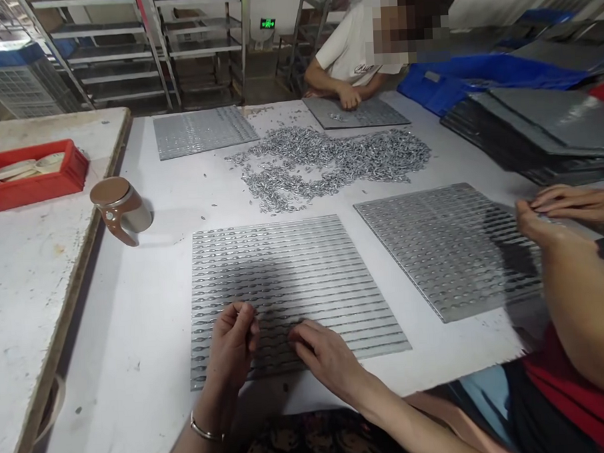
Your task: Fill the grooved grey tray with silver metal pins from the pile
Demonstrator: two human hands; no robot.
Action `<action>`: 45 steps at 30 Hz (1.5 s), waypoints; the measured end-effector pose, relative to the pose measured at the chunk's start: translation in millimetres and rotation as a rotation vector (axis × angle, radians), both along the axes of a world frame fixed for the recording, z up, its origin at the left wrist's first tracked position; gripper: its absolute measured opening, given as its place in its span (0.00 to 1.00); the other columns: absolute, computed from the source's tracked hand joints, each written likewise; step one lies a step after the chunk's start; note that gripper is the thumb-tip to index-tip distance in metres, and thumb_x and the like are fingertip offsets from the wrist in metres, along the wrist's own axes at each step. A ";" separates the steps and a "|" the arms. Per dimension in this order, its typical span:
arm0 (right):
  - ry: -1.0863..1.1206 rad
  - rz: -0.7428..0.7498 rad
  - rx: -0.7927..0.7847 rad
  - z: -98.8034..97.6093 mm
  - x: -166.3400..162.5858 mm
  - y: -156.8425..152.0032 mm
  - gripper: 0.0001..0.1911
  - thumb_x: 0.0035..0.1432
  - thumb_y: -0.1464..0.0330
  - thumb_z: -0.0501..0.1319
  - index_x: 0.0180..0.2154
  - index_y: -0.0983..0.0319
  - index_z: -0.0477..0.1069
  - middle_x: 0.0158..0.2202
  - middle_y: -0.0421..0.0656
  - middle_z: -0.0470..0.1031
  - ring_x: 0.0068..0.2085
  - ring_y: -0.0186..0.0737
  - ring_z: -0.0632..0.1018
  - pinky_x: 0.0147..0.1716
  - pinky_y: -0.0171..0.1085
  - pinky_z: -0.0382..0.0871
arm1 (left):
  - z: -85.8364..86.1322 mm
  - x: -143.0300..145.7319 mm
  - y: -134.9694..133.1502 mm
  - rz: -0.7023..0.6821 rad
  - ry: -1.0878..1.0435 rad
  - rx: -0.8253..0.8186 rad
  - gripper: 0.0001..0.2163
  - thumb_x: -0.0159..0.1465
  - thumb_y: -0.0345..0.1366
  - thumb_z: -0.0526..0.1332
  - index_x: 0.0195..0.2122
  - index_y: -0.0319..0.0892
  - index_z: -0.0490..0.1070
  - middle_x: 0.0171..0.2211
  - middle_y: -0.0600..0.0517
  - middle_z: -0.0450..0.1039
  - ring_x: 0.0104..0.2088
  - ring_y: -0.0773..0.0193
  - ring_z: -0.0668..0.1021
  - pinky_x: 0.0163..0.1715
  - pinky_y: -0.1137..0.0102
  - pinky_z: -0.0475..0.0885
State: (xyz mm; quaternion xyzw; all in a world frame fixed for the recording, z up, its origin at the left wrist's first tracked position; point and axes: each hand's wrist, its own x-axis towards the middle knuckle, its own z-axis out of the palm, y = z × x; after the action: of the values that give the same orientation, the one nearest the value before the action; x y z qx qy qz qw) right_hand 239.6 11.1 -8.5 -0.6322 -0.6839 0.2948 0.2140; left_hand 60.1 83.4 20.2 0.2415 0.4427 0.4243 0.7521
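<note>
A grey board with parallel ridges (329, 272) lies flat on the white table in front of me. Small shiny oval pieces sit in rows on its left part, while the rows to the right look bare. My left hand (231, 340) is over the board's lower left, thumb and fingertips pinched together; whatever they hold is too small to make out. Close by on the right, my right hand (325, 359) is at the board's lower edge, its fingers curled and thumb near the fingertips. I cannot tell whether anything is between them. A bracelet circles my left wrist.
Loose shiny pieces (329, 162) are heaped beyond my board. A brown-handled mug (125, 204) stands left, near a red bin (34, 175). Co-workers' hands are over a right-hand board (433, 247) and a far board (322, 112). Dark boards (542, 122) are stacked at right.
</note>
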 end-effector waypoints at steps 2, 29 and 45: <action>-0.038 0.001 0.028 -1.9 -1.5 0.6 0.10 0.65 0.74 0.54 0.37 0.59 0.73 0.35 0.42 0.75 0.37 0.40 0.77 0.36 0.37 0.69 | -0.9 0.2 0.3 0.001 0.014 0.002 0.19 0.54 0.48 0.73 0.29 0.39 0.68 0.17 0.61 0.64 0.14 0.78 0.61 0.13 0.81 0.53; 0.649 -0.189 0.099 32.8 -7.0 9.2 0.10 0.64 0.60 0.61 0.35 0.59 0.73 0.33 0.42 0.75 0.33 0.37 0.77 0.32 0.34 0.74 | -5.4 14.5 -21.0 -0.312 -0.119 -0.055 0.16 0.55 0.43 0.74 0.26 0.39 0.69 0.17 0.58 0.62 0.18 0.76 0.61 0.18 0.77 0.51; -0.023 0.091 0.018 7.9 13.7 -27.7 0.11 0.68 0.71 0.54 0.42 0.57 0.74 0.35 0.43 0.75 0.34 0.39 0.77 0.33 0.35 0.72 | 7.5 -0.7 -3.0 0.022 -0.052 -0.026 0.18 0.55 0.49 0.72 0.31 0.41 0.68 0.22 0.56 0.72 0.15 0.75 0.65 0.13 0.79 0.55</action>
State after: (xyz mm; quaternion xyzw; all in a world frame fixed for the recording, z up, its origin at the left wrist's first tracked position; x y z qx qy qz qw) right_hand 253.2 -16.6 -0.7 -0.6018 -0.7169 0.2908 0.1982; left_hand 59.4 80.5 27.6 0.2160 0.4311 0.4329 0.7616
